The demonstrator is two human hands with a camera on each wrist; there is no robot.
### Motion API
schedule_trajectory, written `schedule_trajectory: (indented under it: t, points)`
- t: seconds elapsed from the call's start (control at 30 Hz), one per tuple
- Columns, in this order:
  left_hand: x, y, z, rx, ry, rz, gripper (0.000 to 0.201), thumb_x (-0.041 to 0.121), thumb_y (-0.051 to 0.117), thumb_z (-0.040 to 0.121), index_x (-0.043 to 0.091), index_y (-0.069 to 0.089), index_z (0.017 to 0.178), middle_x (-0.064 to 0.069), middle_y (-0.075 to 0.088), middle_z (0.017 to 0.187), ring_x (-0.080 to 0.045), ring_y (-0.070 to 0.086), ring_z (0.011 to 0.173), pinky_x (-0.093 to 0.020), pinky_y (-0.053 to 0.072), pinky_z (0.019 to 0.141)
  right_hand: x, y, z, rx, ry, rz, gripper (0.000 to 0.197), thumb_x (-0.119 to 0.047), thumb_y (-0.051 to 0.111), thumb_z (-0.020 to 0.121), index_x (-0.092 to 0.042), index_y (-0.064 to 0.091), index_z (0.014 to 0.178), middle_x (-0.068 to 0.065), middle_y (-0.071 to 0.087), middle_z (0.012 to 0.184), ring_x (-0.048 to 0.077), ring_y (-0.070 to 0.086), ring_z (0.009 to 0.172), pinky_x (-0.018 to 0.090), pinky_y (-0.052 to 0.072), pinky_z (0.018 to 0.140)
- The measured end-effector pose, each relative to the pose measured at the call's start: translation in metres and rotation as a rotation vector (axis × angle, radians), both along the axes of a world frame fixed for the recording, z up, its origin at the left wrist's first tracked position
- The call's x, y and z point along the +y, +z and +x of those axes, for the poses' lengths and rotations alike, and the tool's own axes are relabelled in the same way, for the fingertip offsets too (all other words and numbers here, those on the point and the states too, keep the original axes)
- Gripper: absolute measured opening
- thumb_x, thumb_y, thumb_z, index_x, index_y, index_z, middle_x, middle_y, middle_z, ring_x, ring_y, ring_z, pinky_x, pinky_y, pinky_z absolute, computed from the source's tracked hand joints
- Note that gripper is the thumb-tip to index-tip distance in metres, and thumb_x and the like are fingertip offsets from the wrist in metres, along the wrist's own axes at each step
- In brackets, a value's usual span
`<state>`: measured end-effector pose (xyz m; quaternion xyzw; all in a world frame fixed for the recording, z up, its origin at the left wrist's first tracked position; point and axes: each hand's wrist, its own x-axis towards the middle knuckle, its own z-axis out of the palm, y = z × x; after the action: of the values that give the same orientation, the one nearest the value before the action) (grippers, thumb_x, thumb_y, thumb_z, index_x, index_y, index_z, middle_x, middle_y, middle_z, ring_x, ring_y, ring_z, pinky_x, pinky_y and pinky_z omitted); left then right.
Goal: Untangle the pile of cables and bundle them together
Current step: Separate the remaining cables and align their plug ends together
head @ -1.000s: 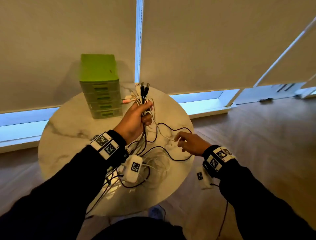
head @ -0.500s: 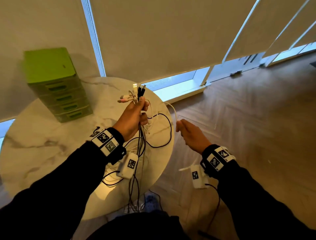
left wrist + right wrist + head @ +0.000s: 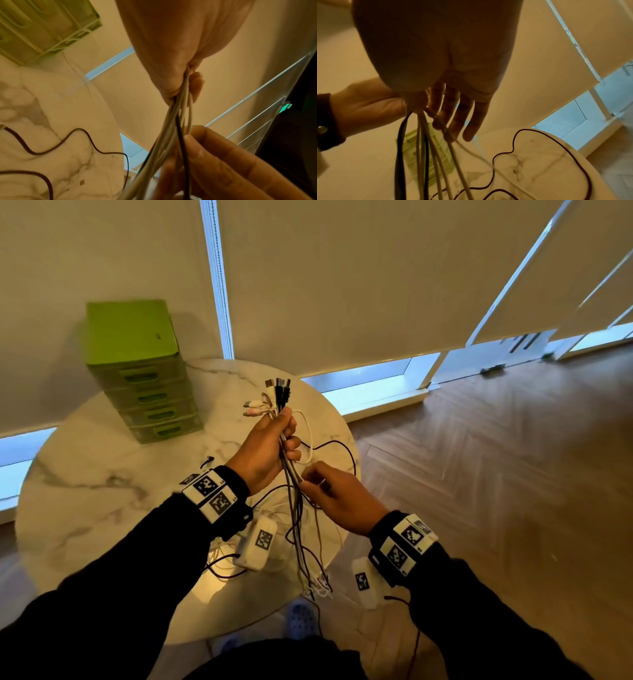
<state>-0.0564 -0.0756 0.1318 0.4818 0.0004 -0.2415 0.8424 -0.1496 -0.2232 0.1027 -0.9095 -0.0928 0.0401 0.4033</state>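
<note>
My left hand (image 3: 286, 436) grips a bundle of cables (image 3: 291, 474) upright above the round marble table (image 3: 85, 474). The plugs (image 3: 277, 392) stick out above the fist. Black, white and grey strands hang below it and trail over the table's near edge (image 3: 317, 583). My right hand (image 3: 308, 479) is right under the left one and pinches the hanging strands (image 3: 181, 121) between thumb and fingers (image 3: 197, 147). In the right wrist view the strands (image 3: 426, 135) run down past my fingers (image 3: 471, 121). A black cable loop (image 3: 342, 446) lies on the table to the right.
A green drawer unit (image 3: 144, 371) stands at the back left of the table. Closed blinds (image 3: 342, 285) fill the wall behind. Wooden floor (image 3: 479, 474) lies to the right. A blue shoe (image 3: 299, 619) shows below the table edge.
My right hand came back from the right, where it held a white cable out, to the bundle under my left hand. The left hand keeps its grip. The head view shifted.
</note>
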Motion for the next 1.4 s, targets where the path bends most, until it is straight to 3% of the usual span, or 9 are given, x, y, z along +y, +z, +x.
schedule_trajectory:
  t: [0.43, 0.6, 0.73, 0.87, 1.0, 1.13, 1.23, 1.3, 1.4]
  points:
    - [0.022, -0.012, 0.010, -0.279, 0.136, 0.461, 0.032, 0.040, 0.036, 0.108, 0.016, 0.050, 0.091, 0.000, 0.048, 0.079, -0.010, 0.052, 0.063, -0.032, 0.052, 0.068, -0.005, 0.017, 0.017, -0.079, -0.057, 0.119, 0.013, -0.024, 0.047, 0.105, -0.015, 0.056, 0.103, 0.003, 0.063, 0.090, 0.018, 0.064, 0.074, 0.033, 0.055, 0.070]
    - [0.025, -0.019, 0.019, -0.207, 0.222, 0.409, 0.035, 0.037, 0.034, 0.109, 0.018, 0.043, 0.082, 0.003, 0.035, 0.068, -0.006, 0.033, 0.049, -0.026, 0.032, 0.052, -0.028, 0.021, 0.025, -0.084, -0.297, 0.162, 0.015, -0.026, 0.044, 0.106, -0.015, 0.054, 0.102, 0.000, 0.059, 0.072, 0.017, 0.064, 0.065, 0.025, 0.052, 0.064]
    - [0.029, -0.014, 0.026, -0.133, 0.218, 0.224, 0.034, 0.033, 0.033, 0.110, 0.019, 0.039, 0.080, 0.008, 0.030, 0.061, -0.008, 0.022, 0.053, -0.023, 0.019, 0.051, -0.080, -0.014, 0.020, 0.317, -0.315, -0.216, 0.019, -0.034, 0.050, 0.103, -0.016, 0.055, 0.099, 0.005, 0.065, 0.087, 0.022, 0.066, 0.082, 0.028, 0.050, 0.071]
    - [0.027, -0.003, 0.025, -0.112, 0.121, 0.111, 0.035, 0.032, 0.034, 0.110, 0.017, 0.041, 0.079, 0.006, 0.032, 0.060, -0.009, 0.029, 0.053, -0.022, 0.024, 0.051, -0.097, -0.034, 0.010, 0.848, -0.035, -0.676, 0.042, -0.027, 0.059, 0.097, -0.012, 0.051, 0.135, 0.007, 0.052, 0.140, 0.026, 0.050, 0.129, 0.034, 0.041, 0.102]
    - [0.023, 0.001, 0.021, -0.183, 0.018, 0.138, 0.035, 0.033, 0.034, 0.110, 0.016, 0.042, 0.080, 0.005, 0.039, 0.062, -0.012, 0.043, 0.058, -0.025, 0.039, 0.059, -0.069, -0.006, 0.038, 0.539, -0.069, -0.275, 0.061, -0.021, 0.065, 0.088, -0.021, 0.043, 0.145, 0.001, 0.044, 0.151, 0.017, 0.041, 0.139, 0.033, 0.039, 0.110]
    - [0.024, 0.010, 0.015, -0.457, -0.051, 0.548, 0.038, 0.041, 0.034, 0.108, 0.017, 0.054, 0.086, 0.007, 0.057, 0.075, -0.005, 0.054, 0.074, -0.023, 0.044, 0.080, -0.001, 0.039, 0.062, 0.402, 0.139, 0.165, 0.058, -0.016, 0.067, 0.091, -0.015, 0.044, 0.144, -0.003, 0.050, 0.147, 0.009, 0.046, 0.137, 0.026, 0.038, 0.111]
    - [0.029, 0.022, 0.011, -0.582, -0.086, 0.701, 0.032, 0.039, 0.039, 0.107, 0.020, 0.054, 0.086, 0.006, 0.055, 0.076, 0.006, 0.052, 0.065, -0.016, 0.042, 0.071, 0.045, 0.051, 0.067, 0.319, 0.136, 0.385, 0.043, -0.006, 0.052, 0.096, -0.012, 0.047, 0.139, -0.008, 0.061, 0.124, 0.007, 0.061, 0.115, 0.022, 0.048, 0.101]
    - [0.037, 0.022, 0.015, -0.580, -0.072, 0.733, 0.028, 0.036, 0.044, 0.107, 0.023, 0.055, 0.085, 0.010, 0.056, 0.072, 0.007, 0.054, 0.064, -0.018, 0.042, 0.071, 0.060, 0.049, 0.069, 0.330, 0.029, 0.524, 0.034, -0.009, 0.042, 0.098, -0.011, 0.052, 0.130, -0.004, 0.063, 0.103, 0.019, 0.064, 0.092, 0.033, 0.054, 0.086]
    - [0.050, 0.018, 0.023, -0.377, 0.002, 0.565, 0.025, 0.032, 0.057, 0.101, 0.019, 0.060, 0.080, 0.014, 0.058, 0.066, 0.001, 0.055, 0.063, -0.023, 0.042, 0.071, 0.069, 0.040, 0.067, 0.322, 0.005, 0.485, 0.012, -0.023, 0.042, 0.093, -0.019, 0.053, 0.092, -0.008, 0.046, 0.069, 0.016, 0.040, 0.063, 0.042, 0.036, 0.065]
